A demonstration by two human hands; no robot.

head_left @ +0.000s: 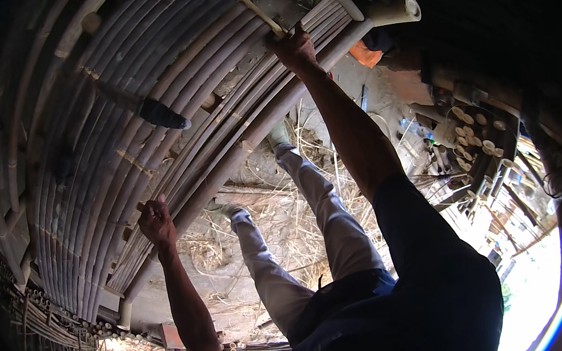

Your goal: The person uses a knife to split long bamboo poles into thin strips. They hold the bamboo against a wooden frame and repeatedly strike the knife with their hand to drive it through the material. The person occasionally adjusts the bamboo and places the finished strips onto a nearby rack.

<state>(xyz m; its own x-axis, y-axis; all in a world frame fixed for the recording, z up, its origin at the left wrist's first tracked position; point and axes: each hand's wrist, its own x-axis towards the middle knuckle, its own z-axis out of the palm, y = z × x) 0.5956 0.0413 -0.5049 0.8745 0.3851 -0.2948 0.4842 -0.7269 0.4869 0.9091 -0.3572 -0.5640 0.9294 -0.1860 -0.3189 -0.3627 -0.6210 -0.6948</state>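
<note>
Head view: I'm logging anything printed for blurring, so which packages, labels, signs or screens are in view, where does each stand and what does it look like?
No package, label, sign or screen can be made out.
What shows instead:
Bamboo pole panel: upper left, long curved grey-brown poles side by side.
Left hand: on the panel's lower edge.
Right hand: on the panel's top edge.
Cut bamboo sections: right, pale round ends, stacked.
</note>
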